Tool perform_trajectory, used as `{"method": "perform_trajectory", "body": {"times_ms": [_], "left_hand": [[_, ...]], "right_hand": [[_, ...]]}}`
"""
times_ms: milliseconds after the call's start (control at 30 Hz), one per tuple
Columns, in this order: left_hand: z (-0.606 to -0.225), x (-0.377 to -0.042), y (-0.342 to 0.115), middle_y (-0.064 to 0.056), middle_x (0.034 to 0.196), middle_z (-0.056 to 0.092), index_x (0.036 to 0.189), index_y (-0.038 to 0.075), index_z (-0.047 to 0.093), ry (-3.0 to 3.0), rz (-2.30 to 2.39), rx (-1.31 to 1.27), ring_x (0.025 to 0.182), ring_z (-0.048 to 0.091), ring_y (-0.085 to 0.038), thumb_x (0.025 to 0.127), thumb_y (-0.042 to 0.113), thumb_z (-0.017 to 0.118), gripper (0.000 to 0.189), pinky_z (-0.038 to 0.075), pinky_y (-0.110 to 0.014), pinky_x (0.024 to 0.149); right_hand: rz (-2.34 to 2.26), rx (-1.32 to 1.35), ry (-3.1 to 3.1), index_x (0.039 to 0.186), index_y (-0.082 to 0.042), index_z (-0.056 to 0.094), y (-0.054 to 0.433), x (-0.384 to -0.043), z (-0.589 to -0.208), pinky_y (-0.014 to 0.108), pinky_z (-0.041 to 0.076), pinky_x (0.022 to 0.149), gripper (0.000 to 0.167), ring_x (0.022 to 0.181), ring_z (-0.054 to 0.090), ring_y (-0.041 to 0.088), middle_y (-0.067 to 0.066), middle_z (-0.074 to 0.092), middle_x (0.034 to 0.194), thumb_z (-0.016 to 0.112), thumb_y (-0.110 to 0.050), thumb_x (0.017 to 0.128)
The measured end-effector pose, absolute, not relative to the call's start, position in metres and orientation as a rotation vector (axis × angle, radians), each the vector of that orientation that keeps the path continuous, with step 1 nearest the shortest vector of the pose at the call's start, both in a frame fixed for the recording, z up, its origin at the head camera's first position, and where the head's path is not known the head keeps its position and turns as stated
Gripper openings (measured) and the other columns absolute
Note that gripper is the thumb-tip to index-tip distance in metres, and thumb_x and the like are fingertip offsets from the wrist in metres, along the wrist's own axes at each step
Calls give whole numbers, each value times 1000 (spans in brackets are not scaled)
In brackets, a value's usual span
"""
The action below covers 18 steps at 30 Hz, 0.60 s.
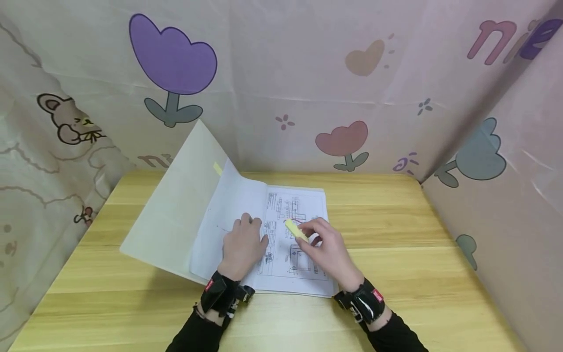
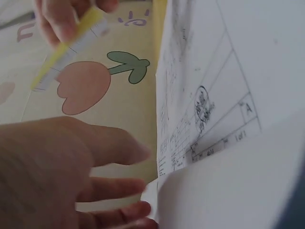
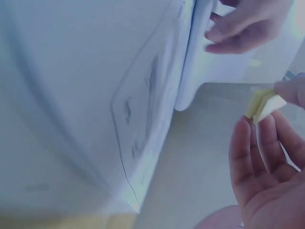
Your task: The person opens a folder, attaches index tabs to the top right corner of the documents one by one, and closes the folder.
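Note:
A booklet with printed technical drawings lies open, its right-hand page (image 1: 292,274) flat and a white page (image 1: 208,249) turned to the left. My left hand (image 1: 244,247) rests on the turned page near the fold, its thumb and fingers reaching out loosely in the left wrist view. Above the drawing, my right hand (image 1: 325,247) pinches a small pad of yellow sticky notes (image 1: 295,230) between thumb and fingers. Layered yellow and pale strips of the sticky-note pad (image 3: 262,104) show in the right wrist view.
The booklet's pale cover (image 1: 169,205) stands tilted up at the left. A yellow sticky tab (image 1: 217,168) sticks out at the turned page's upper edge. Beneath is a wooden table (image 1: 374,210), with a printed cloth (image 1: 268,63) hanging behind it and along both sides.

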<state>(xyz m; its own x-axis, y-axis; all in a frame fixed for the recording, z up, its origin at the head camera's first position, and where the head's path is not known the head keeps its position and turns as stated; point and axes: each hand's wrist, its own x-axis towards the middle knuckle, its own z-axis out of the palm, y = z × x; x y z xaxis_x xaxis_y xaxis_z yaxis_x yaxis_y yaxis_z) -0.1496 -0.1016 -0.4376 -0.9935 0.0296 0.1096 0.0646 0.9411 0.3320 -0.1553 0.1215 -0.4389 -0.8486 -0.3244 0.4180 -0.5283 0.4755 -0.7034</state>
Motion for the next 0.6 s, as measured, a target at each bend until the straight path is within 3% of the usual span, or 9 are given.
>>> {"method": "perform_trajectory", "body": {"times_ms": [300, 600], "left_hand": [[-435, -159, -94, -12, 132, 64, 130, 5, 63, -2470, -1620, -240, 118, 66, -28, 102, 17, 68, 31, 60, -41, 90], [-436, -161, -89, -17, 128, 64, 129, -2, 59, -2118, -2170, -230, 114, 68, -28, 103, 8, 65, 28, 61, -29, 85]], "right_hand": [[1494, 617, -2361, 113, -8, 75, 100, -168, -444, 28, 62, 68, 26, 86, 72, 19, 4, 71, 103, 83, -6, 88], [1597, 591, -2361, 113, -13, 75, 91, -162, -441, 33, 62, 71, 23, 85, 72, 16, 0, 72, 102, 81, -12, 92]]}}
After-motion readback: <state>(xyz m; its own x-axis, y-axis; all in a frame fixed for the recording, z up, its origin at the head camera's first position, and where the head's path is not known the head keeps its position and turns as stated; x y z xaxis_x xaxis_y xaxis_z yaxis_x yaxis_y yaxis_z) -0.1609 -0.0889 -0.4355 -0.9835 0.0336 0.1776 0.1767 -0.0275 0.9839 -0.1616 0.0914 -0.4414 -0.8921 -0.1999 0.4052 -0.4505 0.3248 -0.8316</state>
